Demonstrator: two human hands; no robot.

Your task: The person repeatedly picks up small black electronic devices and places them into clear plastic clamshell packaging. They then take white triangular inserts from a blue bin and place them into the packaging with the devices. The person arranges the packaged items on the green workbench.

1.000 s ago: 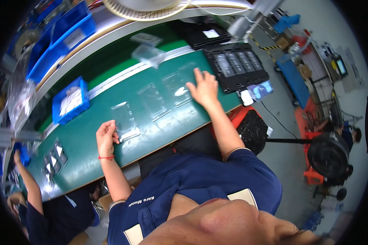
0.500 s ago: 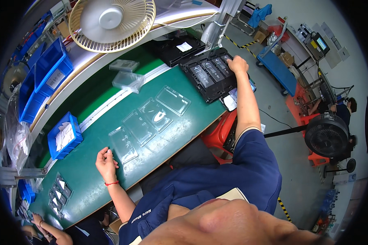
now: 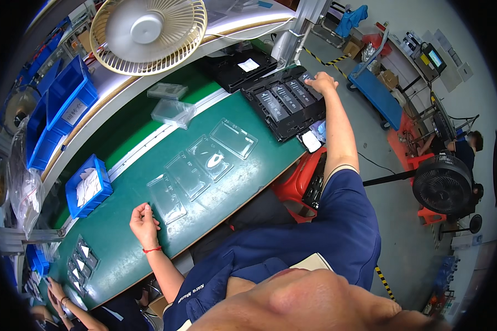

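My right hand reaches to the far right edge of a black tray. Its thumb points left over the tray; the other fingers are bent and partly hidden, so what they grip cannot be made out. Flat black battery-like packs lie side by side in the tray. On the green table, my left hand rests with loosely curled fingers and nothing visible in them. Beside it begins a slanting row of clear plastic blister trays. One tray farther along holds a white loop-shaped piece.
Clear plastic boxes and another black tray stand at the back. A blue bin holds white slips. Dark pieces with white triangles lie left, near a co-worker's hand. A fan overhangs the table; a red stool stands right.
My right hand has shifted slightly up and away from the packs, toward the tray's far right corner, uncovering more of the rightmost pack. My left hand stays almost in place.
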